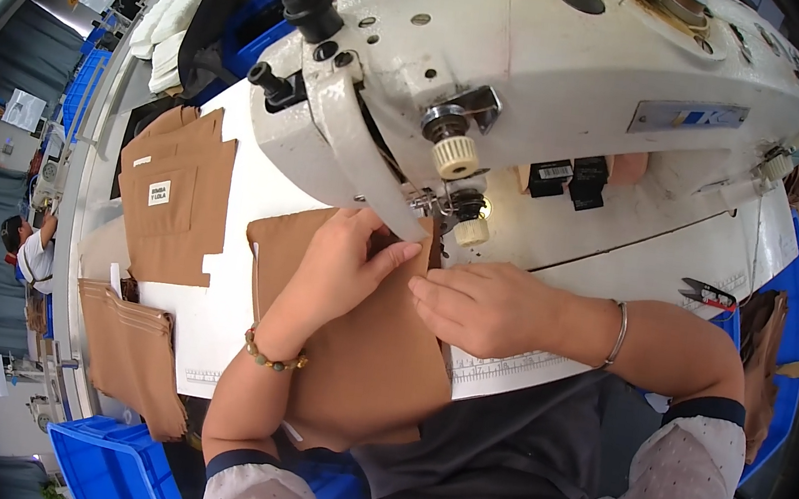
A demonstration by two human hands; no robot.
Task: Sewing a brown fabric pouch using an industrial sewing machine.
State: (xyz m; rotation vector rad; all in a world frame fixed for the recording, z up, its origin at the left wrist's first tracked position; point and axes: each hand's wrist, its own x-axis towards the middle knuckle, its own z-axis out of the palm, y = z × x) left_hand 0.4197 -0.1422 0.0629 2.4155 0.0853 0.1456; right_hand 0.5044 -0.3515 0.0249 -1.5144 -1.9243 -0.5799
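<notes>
1. Fingers of the left hand [343,257] are bent over the brown fabric panel [364,366] at its far edge, thumb lying across the cloth; some fingertips are hidden, so I cannot tell whether they grip or press.
2. Those of the right hand [487,310] are curled close together with their tips at the panel's right edge; whether they pinch it cannot be told.
3. The panel is matte, smooth cloth, roughly rectangular, lying on the near middle of the table, its far edge beside the needle area and its near end reaching the person's lap.
4. Beyond the hands is a sewing machine [546,57] with a glossy, rounded off-white body and ribbed cream knobs [456,156].
5. On the left, the white, smooth table [213,326] bears a flat brown piece with a pocket [141,256] and a pale rectangular label; nearer lies a folded brown stack [129,350] with stitched lines.
6. On the right lie small snips [710,293] with dark blades and red handles.
7. Near left is a blue plastic bin [105,458], hard-walled and box-shaped.
8. The left wrist wears round beads [274,359]; the right, a thin metal bangle [619,337].
</notes>
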